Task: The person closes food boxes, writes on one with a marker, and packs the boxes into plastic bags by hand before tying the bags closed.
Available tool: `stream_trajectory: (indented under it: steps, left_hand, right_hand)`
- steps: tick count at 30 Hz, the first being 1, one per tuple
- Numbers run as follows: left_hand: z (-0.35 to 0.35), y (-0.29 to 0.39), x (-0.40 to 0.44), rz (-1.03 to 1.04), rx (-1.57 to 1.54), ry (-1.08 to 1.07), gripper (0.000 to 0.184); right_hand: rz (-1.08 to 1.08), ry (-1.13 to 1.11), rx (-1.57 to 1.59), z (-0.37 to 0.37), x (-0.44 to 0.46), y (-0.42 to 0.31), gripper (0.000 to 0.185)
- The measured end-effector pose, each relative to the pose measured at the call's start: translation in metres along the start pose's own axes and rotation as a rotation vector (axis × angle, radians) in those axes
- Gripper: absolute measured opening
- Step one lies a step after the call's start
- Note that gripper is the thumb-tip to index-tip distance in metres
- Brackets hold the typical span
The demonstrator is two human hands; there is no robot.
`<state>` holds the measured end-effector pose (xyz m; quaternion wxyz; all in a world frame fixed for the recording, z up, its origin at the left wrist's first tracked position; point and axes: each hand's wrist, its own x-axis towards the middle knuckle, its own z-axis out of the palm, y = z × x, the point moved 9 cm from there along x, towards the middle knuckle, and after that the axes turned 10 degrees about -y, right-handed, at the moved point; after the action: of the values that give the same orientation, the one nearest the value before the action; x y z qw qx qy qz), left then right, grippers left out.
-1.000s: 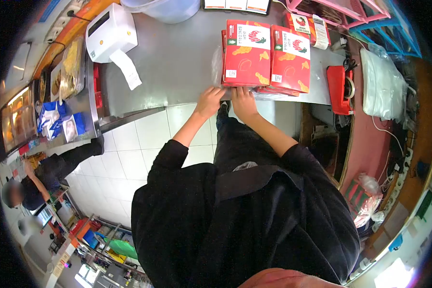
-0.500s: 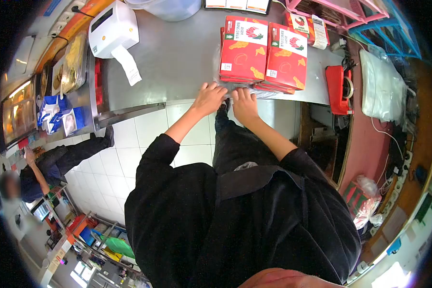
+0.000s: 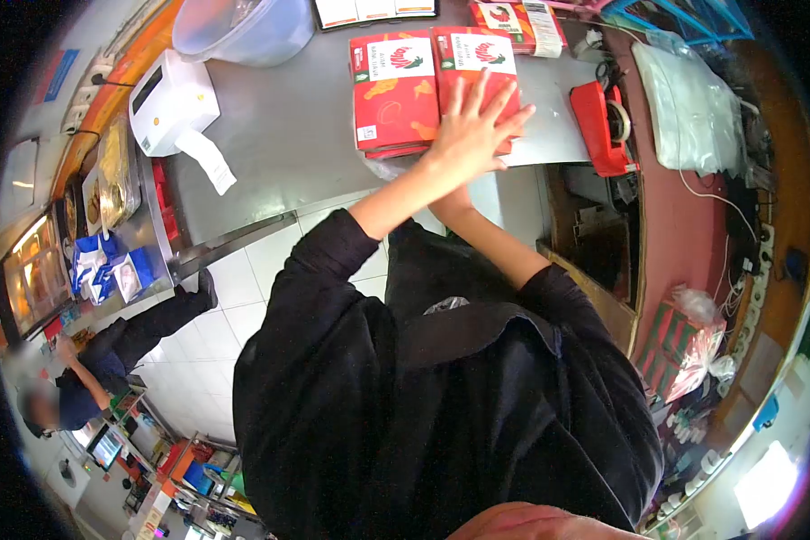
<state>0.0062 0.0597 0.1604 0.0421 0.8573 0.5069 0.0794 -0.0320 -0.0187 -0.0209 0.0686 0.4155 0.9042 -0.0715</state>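
Note:
Two stacks of flat red-and-white printed cartons stand side by side at the metal counter's near edge: a left stack (image 3: 394, 99) and a right stack (image 3: 459, 58). Clear plastic (image 3: 389, 167) shows under their near side. My left hand (image 3: 472, 133) reaches across to the right stack, its fingers spread over the top carton. Beneath my left wrist, my right hand (image 3: 453, 203) is at the stacks' near edge. Its fingers are hidden, so I cannot tell what they hold.
A white label printer (image 3: 175, 103) with a paper strip and a translucent tub (image 3: 243, 31) stand on the counter (image 3: 279, 126). A red tape dispenser (image 3: 598, 130) sits right, near plastic bags (image 3: 688, 108). Another person (image 3: 144, 333) is at left.
My left hand has moved from the plastic at the counter edge onto the right stack, fingers spreading. My right hand has gone under my left wrist. The view has shifted to the right.

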Motion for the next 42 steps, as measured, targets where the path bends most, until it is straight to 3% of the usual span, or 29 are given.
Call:
stream_trajectory:
  steps: [2,5,8,9,12,13,19,22,25,28,29,32,33,34,36,39,42]
  left_hand:
    - [0.02,-0.007,0.007,0.011,0.053,-0.079,0.087]
    - [0.024,-0.018,0.009,-0.007,0.07,-0.071,0.087]
    - [0.024,-0.018,0.011,-0.013,0.056,-0.1,0.09]
    - [0.026,-0.017,0.01,-0.02,0.079,-0.12,0.092]
    - [0.029,-0.017,0.011,-0.036,0.115,-0.125,0.095]
    - [0.029,-0.017,0.011,-0.034,0.117,-0.119,0.095]
    - [0.026,-0.015,0.013,-0.063,0.114,-0.141,0.093]
    - [0.027,-0.013,0.013,-0.053,0.1,-0.116,0.091]
    - [0.026,-0.013,0.012,-0.062,0.105,-0.111,0.09]
    - [0.027,-0.013,0.015,-0.072,0.096,-0.118,0.089]
    - [0.028,-0.012,0.013,-0.074,0.085,-0.127,0.088]
    - [0.024,-0.011,0.013,-0.093,0.132,-0.137,0.089]
    - [0.024,-0.011,0.013,-0.104,0.136,-0.14,0.089]
    - [0.023,-0.011,0.015,-0.114,0.141,-0.137,0.089]
    - [0.023,-0.004,0.017,-0.15,0.15,-0.162,0.089]
    - [0.022,0.002,0.025,-0.206,0.181,-0.174,0.088]
    - [0.03,0.0,0.024,-0.206,0.243,-0.03,0.088]
  right_hand:
    - [0.228,-0.355,0.42,0.031,-0.005,0.015,0.039]
    - [0.244,-0.229,0.109,-0.004,-0.027,0.021,0.034]
    - [-0.059,-0.155,0.054,-0.017,-0.035,0.024,0.03]
    - [-0.229,0.141,0.027,-0.044,-0.045,0.023,0.028]
    - [-0.467,-0.075,0.325,-0.028,-0.044,0.04,0.02]
    - [-0.453,-0.012,0.342,-0.033,-0.047,0.048,0.02]
    - [0.109,-0.152,0.106,-0.031,-0.035,0.072,0.024]
    - [0.144,-0.334,0.048,-0.018,-0.039,0.079,0.028]
    - [0.263,-0.554,-0.226,-0.02,-0.041,0.083,0.04]
    - [0.436,-0.607,0.335,-0.059,-0.048,0.108,0.049]
    - [0.345,-0.488,0.319,-0.049,-0.045,0.113,0.037]
    - [0.389,-0.447,1.392,0.001,-0.056,0.148,0.032]
    - [0.611,-0.287,1.501,0.029,-0.058,0.188,0.026]
    - [0.639,-0.208,1.036,-0.001,-0.06,0.219,0.026]
    - [0.312,0.173,0.997,-0.053,-0.041,0.215,0.031]
    - [-0.006,0.169,0.695,-0.057,-0.013,0.2,0.035]
    - [-0.069,-0.031,0.615,-0.035,-0.002,0.203,0.026]
